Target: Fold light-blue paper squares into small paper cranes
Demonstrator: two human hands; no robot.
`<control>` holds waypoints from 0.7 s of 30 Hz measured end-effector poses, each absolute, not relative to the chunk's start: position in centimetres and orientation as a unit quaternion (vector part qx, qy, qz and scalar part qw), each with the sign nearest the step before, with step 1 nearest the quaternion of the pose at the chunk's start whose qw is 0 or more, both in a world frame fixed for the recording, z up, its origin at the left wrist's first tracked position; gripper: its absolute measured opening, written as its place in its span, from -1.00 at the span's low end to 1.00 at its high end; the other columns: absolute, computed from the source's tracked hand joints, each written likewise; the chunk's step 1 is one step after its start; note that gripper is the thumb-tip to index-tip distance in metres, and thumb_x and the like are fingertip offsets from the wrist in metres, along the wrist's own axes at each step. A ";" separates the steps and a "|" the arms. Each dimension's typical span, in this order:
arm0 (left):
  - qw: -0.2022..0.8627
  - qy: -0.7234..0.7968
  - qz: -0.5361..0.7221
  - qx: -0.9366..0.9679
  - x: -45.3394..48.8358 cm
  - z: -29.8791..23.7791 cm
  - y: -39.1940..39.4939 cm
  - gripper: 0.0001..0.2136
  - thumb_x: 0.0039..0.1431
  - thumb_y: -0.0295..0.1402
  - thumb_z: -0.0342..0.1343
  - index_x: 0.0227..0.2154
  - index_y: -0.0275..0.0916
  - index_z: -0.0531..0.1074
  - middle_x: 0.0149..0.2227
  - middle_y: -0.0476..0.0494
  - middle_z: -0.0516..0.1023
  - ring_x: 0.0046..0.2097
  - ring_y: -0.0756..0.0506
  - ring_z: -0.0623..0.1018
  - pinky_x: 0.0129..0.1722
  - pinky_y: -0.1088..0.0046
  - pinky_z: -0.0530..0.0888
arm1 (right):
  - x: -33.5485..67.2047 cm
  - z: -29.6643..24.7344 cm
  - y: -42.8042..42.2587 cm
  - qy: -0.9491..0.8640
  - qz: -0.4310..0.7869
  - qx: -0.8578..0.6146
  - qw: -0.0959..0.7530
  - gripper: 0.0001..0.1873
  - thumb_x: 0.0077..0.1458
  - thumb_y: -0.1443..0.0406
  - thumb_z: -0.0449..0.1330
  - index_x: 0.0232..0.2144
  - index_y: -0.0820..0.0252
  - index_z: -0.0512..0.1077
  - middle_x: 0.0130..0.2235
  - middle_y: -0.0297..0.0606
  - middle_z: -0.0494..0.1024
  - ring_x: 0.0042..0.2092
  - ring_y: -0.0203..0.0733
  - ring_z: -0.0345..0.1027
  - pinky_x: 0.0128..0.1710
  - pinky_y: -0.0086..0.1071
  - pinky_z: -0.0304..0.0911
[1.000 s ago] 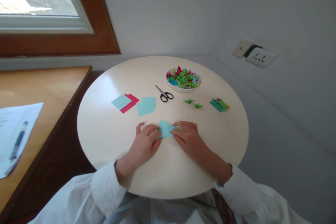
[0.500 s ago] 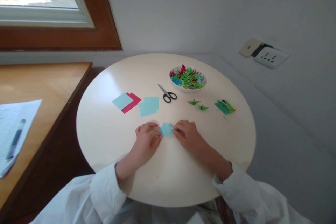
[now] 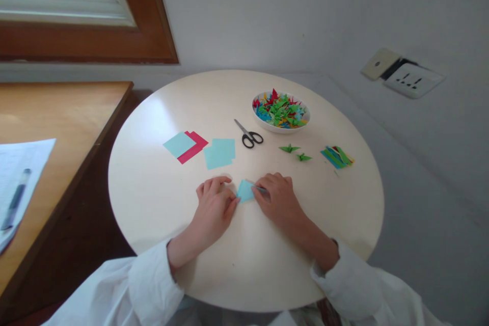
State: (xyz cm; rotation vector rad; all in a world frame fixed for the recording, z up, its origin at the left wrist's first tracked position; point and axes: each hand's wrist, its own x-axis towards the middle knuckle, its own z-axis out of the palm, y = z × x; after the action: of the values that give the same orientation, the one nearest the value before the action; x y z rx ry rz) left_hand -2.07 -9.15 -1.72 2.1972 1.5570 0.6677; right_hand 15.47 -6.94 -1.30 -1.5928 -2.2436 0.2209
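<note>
A small light-blue folded paper (image 3: 245, 191) lies on the round cream table (image 3: 160, 198), between my two hands. My left hand (image 3: 214, 206) rests with curled fingers against the paper's left edge. From the right, my right hand (image 3: 275, 197) pinches the paper's right side, fingers pressed together on it. Both sleeves are white.
Light-blue and red paper squares (image 3: 186, 145) and another light-blue sheet (image 3: 219, 153) lie behind my hands. Black-handled scissors (image 3: 249, 135), a white bowl of coloured paper cranes (image 3: 281, 111), two green cranes (image 3: 296, 152) and coloured strips (image 3: 337, 157) sit further back. A wooden desk (image 3: 57, 122) stands left.
The blue paper looks smaller and more folded than a second ago. My hands have drawn closer around it, and the camera has tilted slightly.
</note>
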 end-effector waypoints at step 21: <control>0.181 0.559 0.229 0.776 -1.8 -1.5 -9.1 -0.80 0.15 -0.44 -0.07 -0.56 -0.26 0.34 -0.04 -0.23 0.34 -0.01 -0.23 0.29 -0.09 0.07 0.26 | 15.0 -1.5 -6.4 -0.798 0.057 -0.579 0.158 -0.86 0.07 0.32 0.10 -0.52 0.19 0.35 -0.44 -0.25 0.46 -0.29 -0.13 0.19 -0.32 -0.28 -0.08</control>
State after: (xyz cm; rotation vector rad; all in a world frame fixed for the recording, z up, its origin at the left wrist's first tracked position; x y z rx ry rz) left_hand -1.83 -9.08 -1.46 2.1917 1.5791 0.6474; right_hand 15.04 -6.40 -1.54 -1.6559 -2.2817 0.1619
